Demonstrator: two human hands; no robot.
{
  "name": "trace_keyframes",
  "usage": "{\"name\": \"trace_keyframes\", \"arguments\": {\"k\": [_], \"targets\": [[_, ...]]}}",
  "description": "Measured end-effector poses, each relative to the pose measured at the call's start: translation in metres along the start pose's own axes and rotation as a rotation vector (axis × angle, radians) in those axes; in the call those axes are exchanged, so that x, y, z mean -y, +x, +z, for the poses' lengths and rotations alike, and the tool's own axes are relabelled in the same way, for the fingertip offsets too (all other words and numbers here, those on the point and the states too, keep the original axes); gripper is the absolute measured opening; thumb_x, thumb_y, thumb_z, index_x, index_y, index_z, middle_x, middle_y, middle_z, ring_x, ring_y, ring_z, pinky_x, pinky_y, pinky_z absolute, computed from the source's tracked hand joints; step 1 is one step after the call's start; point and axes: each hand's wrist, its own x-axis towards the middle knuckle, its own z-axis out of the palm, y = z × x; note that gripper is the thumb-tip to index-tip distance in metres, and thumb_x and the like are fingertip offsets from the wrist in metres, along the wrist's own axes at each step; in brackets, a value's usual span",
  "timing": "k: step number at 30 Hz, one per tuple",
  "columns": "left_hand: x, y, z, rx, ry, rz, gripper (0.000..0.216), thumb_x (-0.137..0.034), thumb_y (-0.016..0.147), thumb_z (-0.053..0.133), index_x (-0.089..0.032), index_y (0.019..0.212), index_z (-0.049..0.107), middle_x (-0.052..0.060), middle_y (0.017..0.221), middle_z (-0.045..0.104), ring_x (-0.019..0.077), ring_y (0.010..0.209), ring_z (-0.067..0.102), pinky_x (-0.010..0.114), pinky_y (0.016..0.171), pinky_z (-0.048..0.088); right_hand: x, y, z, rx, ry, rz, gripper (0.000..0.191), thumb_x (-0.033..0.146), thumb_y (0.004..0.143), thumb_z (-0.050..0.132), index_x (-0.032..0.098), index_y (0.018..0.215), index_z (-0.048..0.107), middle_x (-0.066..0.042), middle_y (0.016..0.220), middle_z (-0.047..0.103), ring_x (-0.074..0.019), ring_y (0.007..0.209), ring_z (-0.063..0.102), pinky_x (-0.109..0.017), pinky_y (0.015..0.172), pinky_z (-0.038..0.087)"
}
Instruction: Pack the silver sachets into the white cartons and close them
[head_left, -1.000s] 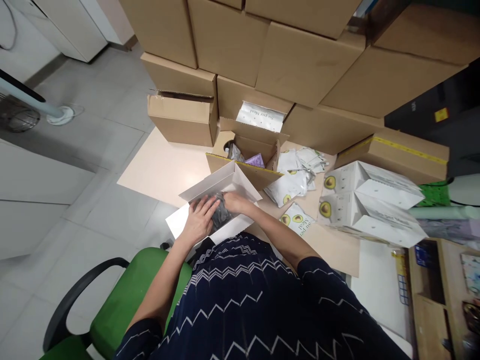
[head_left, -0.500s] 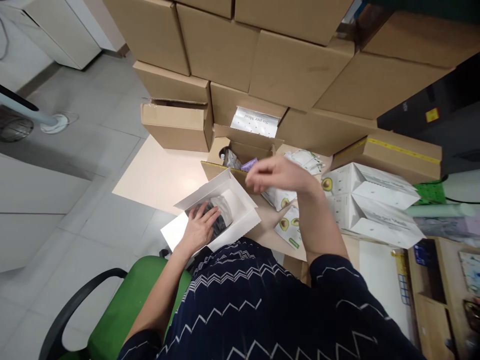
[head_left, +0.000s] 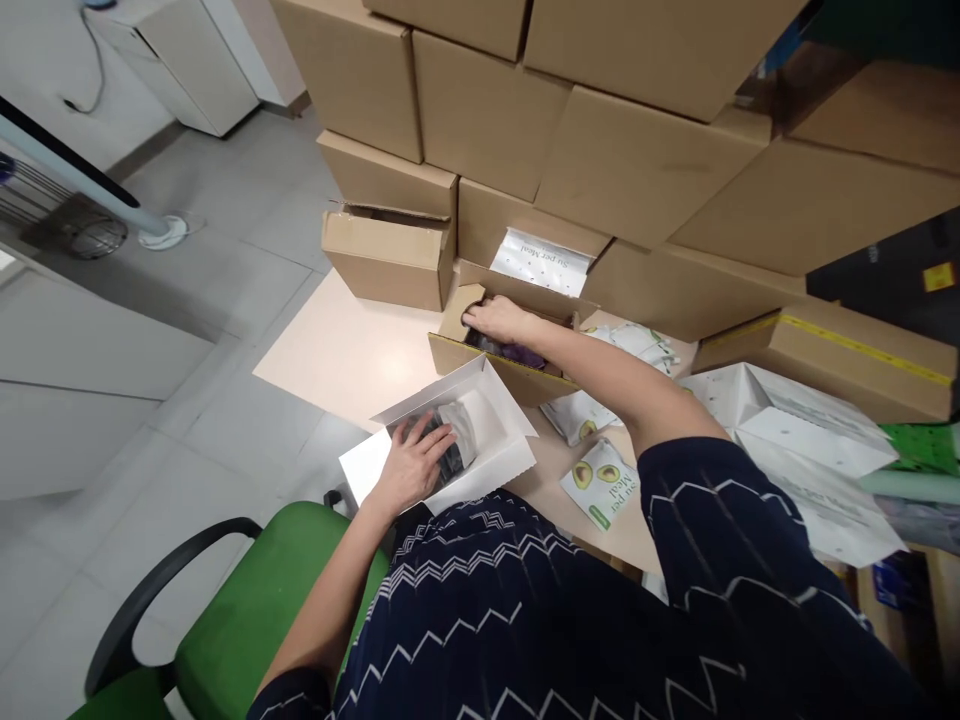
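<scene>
My left hand (head_left: 417, 457) lies with fingers spread on a dark, partly clear plastic pouch (head_left: 459, 428) inside an open white carton (head_left: 495, 447). The carton sits at the table's front edge, close to my body. My right hand (head_left: 501, 318) is down in an open cardboard box (head_left: 510, 375) beyond the carton. Its fingers curl at the box's left end, and their tips are hidden. Dark and purple packets (head_left: 523, 354) lie in that box under my right wrist.
White avocado-print packets (head_left: 602, 482) lie right of the carton. White printed boxes (head_left: 814, 420) and a yellow-taped cardboard box (head_left: 862, 355) stand farther right. Stacked cardboard boxes (head_left: 495, 110) wall off the back. A half-open box (head_left: 386, 255) stands back left. A green chair (head_left: 262, 590) is behind my left arm.
My right hand has moved down and left, from above the cardboard box into it. My left hand stays on the pouch in the white carton. The camera view has shifted slightly.
</scene>
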Motion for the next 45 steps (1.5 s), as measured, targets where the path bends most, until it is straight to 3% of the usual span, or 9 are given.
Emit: {"name": "trace_keyframes", "arguments": {"k": [5, 12, 19, 22, 29, 33, 36, 40, 45], "targets": [[0.000, 0.000, -0.001, -0.008, -0.013, -0.003, 0.061, -0.012, 0.085, 0.047, -0.026, 0.143, 0.055, 0.005, 0.148, 0.056, 0.0361, 0.148, 0.032, 0.063, 0.112, 0.032, -0.005, -0.009, 0.011, 0.018, -0.022, -0.120, 0.030, 0.016, 0.098, 0.041, 0.011, 0.116, 0.065, -0.020, 0.121, 0.063, -0.0293, 0.117, 0.050, -0.040, 0.093, 0.031], [0.001, 0.001, -0.001, -0.005, -0.002, 0.008, 0.060, -0.011, 0.085, 0.047, -0.026, 0.142, 0.055, 0.005, 0.148, 0.056, 0.0355, 0.148, 0.032, 0.061, 0.111, 0.033, 0.003, -0.028, 0.018, 0.167, 0.003, -0.045, 0.045, 0.008, 0.100, 0.030, 0.015, 0.139, 0.052, -0.018, 0.114, 0.069, -0.0226, 0.097, 0.065, -0.033, 0.077, 0.038], [0.001, 0.002, 0.000, -0.023, 0.009, 0.014, 0.058, -0.011, 0.085, 0.047, -0.024, 0.141, 0.057, 0.007, 0.146, 0.057, 0.0363, 0.147, 0.034, 0.062, 0.109, 0.035, 0.016, -0.026, -0.002, 0.294, 0.029, -0.023, 0.033, 0.010, 0.097, 0.042, 0.010, 0.104, 0.074, -0.018, 0.108, 0.073, -0.0243, 0.103, 0.068, -0.033, 0.083, 0.044], [0.001, 0.001, 0.001, -0.026, 0.010, 0.013, 0.057, -0.011, 0.085, 0.046, -0.023, 0.140, 0.057, 0.006, 0.147, 0.057, 0.0364, 0.146, 0.035, 0.062, 0.109, 0.035, 0.017, -0.040, -0.010, 0.304, 0.032, -0.006, 0.031, 0.011, 0.097, 0.043, 0.011, 0.105, 0.073, -0.018, 0.110, 0.073, -0.0250, 0.104, 0.068, -0.033, 0.083, 0.045], [0.002, 0.001, 0.002, -0.046, -0.012, 0.018, 0.059, -0.012, 0.084, 0.048, -0.025, 0.141, 0.057, 0.006, 0.146, 0.057, 0.0354, 0.147, 0.034, 0.061, 0.109, 0.035, 0.019, -0.144, -0.059, 0.128, 0.057, 0.369, 0.029, 0.009, 0.094, 0.040, 0.013, 0.112, 0.062, -0.016, 0.101, 0.073, -0.0249, 0.092, 0.069, -0.030, 0.071, 0.040], [0.002, 0.002, 0.002, -0.049, -0.014, 0.020, 0.058, -0.012, 0.084, 0.048, -0.025, 0.140, 0.057, 0.006, 0.146, 0.058, 0.0357, 0.146, 0.035, 0.061, 0.109, 0.036, 0.046, -0.232, -0.096, 0.036, 0.098, 0.724, 0.019, 0.019, 0.095, 0.043, 0.019, 0.106, 0.058, -0.012, 0.096, 0.071, -0.0243, 0.079, 0.066, -0.030, 0.062, 0.034], [0.002, 0.002, 0.002, -0.049, -0.010, 0.022, 0.057, -0.012, 0.085, 0.048, -0.025, 0.139, 0.058, 0.006, 0.146, 0.058, 0.0362, 0.146, 0.036, 0.062, 0.108, 0.036, 0.073, -0.291, -0.107, -0.052, 0.095, 0.932, 0.014, 0.029, 0.097, 0.044, 0.023, 0.099, 0.056, -0.012, 0.085, 0.068, -0.0258, 0.068, 0.061, -0.033, 0.058, 0.030], [0.003, 0.002, 0.003, -0.054, -0.014, 0.026, 0.058, -0.013, 0.084, 0.048, -0.025, 0.141, 0.057, 0.006, 0.146, 0.057, 0.0365, 0.146, 0.035, 0.061, 0.108, 0.037, 0.089, -0.331, -0.089, -0.027, 0.151, 1.041, 0.016, 0.037, 0.098, 0.044, 0.025, 0.096, 0.055, -0.011, 0.073, 0.064, -0.0278, 0.063, 0.059, -0.035, 0.057, 0.031], [0.002, 0.004, 0.004, -0.051, -0.016, 0.011, 0.059, -0.015, 0.084, 0.048, -0.026, 0.142, 0.056, 0.007, 0.146, 0.058, 0.0371, 0.146, 0.036, 0.062, 0.109, 0.035, 0.084, -0.303, -0.028, 0.251, 0.401, 0.940, 0.027, 0.028, 0.100, 0.034, 0.015, 0.106, 0.057, -0.020, 0.094, 0.070, -0.0291, 0.086, 0.067, -0.035, 0.070, 0.041]]}}
